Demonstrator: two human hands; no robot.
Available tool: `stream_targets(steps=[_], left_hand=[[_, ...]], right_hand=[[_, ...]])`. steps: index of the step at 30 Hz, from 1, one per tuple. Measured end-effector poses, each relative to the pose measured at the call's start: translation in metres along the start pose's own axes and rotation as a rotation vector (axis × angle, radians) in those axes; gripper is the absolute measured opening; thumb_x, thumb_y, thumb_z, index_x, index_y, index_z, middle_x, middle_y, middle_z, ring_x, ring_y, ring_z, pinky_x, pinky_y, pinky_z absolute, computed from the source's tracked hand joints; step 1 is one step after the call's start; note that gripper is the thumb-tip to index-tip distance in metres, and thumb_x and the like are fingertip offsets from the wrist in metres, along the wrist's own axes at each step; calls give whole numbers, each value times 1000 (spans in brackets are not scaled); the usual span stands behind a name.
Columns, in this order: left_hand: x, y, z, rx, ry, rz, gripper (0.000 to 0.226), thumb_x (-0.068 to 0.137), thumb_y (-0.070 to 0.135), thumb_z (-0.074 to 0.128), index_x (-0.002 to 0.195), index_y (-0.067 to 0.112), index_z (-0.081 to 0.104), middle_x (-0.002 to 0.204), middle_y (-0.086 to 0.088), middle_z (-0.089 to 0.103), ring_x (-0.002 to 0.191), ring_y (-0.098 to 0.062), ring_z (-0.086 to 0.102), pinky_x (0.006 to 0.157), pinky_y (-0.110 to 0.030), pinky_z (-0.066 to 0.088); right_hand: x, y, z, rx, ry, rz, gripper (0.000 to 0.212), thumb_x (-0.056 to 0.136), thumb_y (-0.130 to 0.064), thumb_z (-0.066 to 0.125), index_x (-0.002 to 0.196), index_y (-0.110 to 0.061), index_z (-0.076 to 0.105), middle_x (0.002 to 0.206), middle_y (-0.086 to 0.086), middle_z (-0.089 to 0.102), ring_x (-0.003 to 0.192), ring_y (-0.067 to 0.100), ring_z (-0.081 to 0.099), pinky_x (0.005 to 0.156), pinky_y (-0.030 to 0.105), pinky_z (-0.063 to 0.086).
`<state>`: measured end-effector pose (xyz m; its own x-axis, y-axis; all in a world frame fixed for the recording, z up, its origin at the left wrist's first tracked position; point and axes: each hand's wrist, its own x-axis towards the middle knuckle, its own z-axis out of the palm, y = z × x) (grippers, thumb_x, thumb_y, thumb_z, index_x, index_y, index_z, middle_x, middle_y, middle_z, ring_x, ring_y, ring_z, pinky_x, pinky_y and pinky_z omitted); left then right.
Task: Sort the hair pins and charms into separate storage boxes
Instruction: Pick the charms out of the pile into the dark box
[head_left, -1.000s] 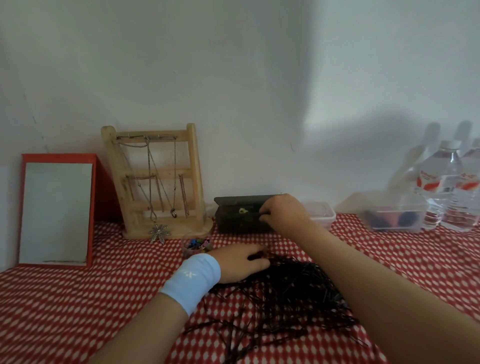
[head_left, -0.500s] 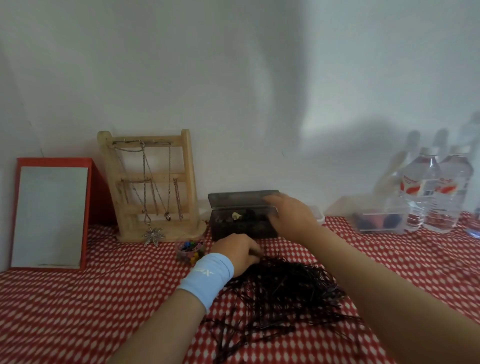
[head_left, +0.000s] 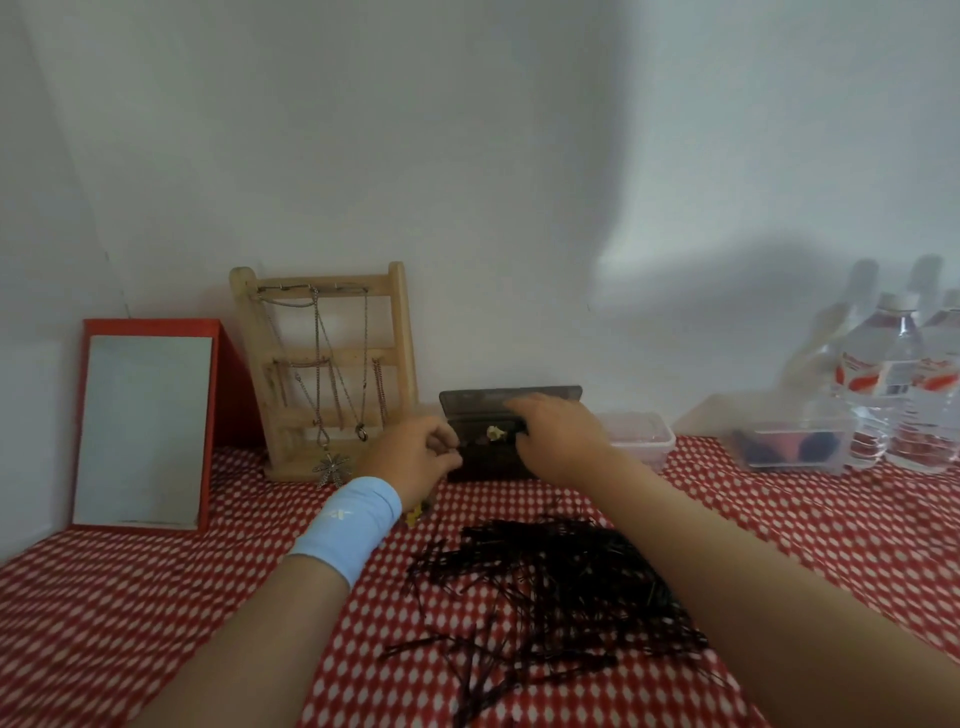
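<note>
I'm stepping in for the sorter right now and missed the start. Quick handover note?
Left hand: fingers curled at the dark box, by its left edge; whether they pinch anything is unclear.
Right hand: rests on that box, lid up.
Done: one pale charm lies inside.
To do: a big pile of hair pins lies on the cloth; the clear box sits right of the dark one.

We look through one wide-angle head camera, facing forward and down across the table (head_left: 130, 597) toward the wall (head_left: 467, 156), close in.
</note>
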<state>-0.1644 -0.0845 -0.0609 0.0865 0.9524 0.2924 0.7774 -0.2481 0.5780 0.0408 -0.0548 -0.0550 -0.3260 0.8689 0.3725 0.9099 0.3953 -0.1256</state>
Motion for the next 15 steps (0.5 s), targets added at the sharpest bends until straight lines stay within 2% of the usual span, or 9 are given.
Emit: stream_targets(steps=[2, 4, 6, 9, 13, 15], left_hand=[[-3, -13, -11, 21, 13, -38, 8, 84, 27, 75, 87, 31, 68, 93, 12, 67, 87, -6, 62, 81, -27, 51], [-6, -25, -18, 34, 1, -59, 10, 83, 26, 76, 84, 34, 70, 99, 13, 69, 89, -6, 63, 84, -28, 52], [-10, -34, -22, 67, -19, -79, 12, 83, 25, 76, 93, 31, 73, 108, 11, 69, 91, -6, 61, 84, -24, 49], [-15, -41, -23, 133, -50, -54, 26, 85, 30, 73, 112, 29, 71, 119, 9, 66, 95, -9, 59, 90, -26, 47], [-21, -36, -24, 112, 2, 41, 26, 89, 26, 69, 115, 30, 67, 106, 13, 51, 86, -4, 52, 78, -21, 40], [-27, -32, -26, 106, 10, 83, 16, 90, 24, 68, 103, 33, 67, 100, 15, 51, 80, -1, 52, 76, -20, 42]], right_hand=[[3, -14, 3, 56, -4, -51, 39, 92, -15, 53, 128, -23, 66, 124, 3, 69, 113, 26, 62, 93, 37, 50], [3, -31, 8, 106, -54, -116, 38, 93, -14, 53, 125, -24, 70, 126, -1, 70, 113, 22, 63, 96, 37, 51], [5, -45, 12, 145, -124, -160, 37, 95, -15, 53, 127, -24, 69, 129, -5, 68, 116, 18, 62, 100, 34, 50], [5, -54, 14, 163, -189, -175, 36, 95, -13, 53, 125, -24, 71, 129, -5, 68, 117, 17, 61, 102, 33, 49], [-1, -51, 14, 98, -60, -250, 37, 89, -7, 54, 112, -26, 77, 119, -6, 71, 109, 18, 59, 100, 37, 47], [-9, -55, 13, 223, -139, -218, 33, 91, -8, 56, 109, -25, 78, 117, -8, 72, 104, 10, 62, 98, 31, 51]])
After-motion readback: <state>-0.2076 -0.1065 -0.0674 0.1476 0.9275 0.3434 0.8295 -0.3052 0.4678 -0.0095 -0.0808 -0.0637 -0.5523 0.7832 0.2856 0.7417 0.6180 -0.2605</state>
